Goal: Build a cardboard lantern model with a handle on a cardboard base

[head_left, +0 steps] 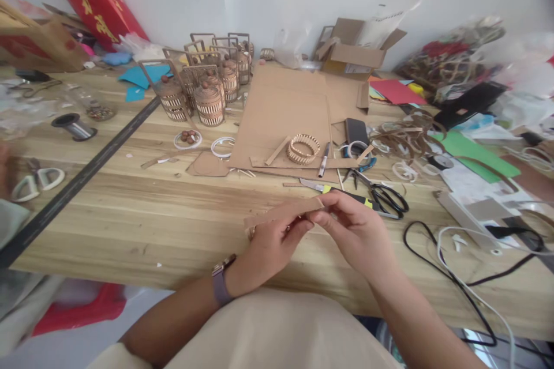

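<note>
Above the front part of the table, my left hand point(266, 251) is closed around a brown cardboard strip point(277, 213). Its far left end sticks out past the knuckles. At the other end, my right hand point(357, 233) pinches the strip between thumb and fingers. A utility knife point(314, 184) with its blade out lies just beyond my right hand, next to black-handled scissors point(389, 199). On the edge of a large cardboard sheet point(285, 104) rest a slatted ring point(303, 149) and a marker pen point(324, 160).
Several small slatted baskets with handles point(210, 105) stand at the back left. Beside them are a wire spool point(73, 125) and a long black strip point(86, 170). White scissors point(38, 179) lie near another person's sleeve point(11, 222). Cables point(441, 253) curl at the right.
</note>
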A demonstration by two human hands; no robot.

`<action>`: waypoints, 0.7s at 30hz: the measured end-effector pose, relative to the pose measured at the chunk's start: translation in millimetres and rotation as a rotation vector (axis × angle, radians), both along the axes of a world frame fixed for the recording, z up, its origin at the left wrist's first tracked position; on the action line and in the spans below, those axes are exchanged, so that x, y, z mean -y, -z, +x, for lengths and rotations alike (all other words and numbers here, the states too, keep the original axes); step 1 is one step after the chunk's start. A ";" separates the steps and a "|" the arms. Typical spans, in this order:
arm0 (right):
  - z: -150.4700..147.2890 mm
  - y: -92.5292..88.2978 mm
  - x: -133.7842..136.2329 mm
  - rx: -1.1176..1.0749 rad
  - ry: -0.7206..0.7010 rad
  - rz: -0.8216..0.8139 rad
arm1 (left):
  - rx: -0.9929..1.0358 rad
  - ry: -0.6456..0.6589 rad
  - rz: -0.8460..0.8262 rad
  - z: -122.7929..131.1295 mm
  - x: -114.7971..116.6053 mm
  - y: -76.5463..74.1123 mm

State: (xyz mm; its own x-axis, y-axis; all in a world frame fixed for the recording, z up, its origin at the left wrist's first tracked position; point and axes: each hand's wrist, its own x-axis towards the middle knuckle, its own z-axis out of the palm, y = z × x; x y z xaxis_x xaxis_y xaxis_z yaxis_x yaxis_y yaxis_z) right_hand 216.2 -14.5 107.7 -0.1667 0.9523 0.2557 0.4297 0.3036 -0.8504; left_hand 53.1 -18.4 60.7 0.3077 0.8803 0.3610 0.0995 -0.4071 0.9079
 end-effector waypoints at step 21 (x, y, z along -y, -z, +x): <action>1.1 0.2 4.7 0.035 0.003 0.041 | -0.042 -0.051 0.029 0.6 4.1 -1.6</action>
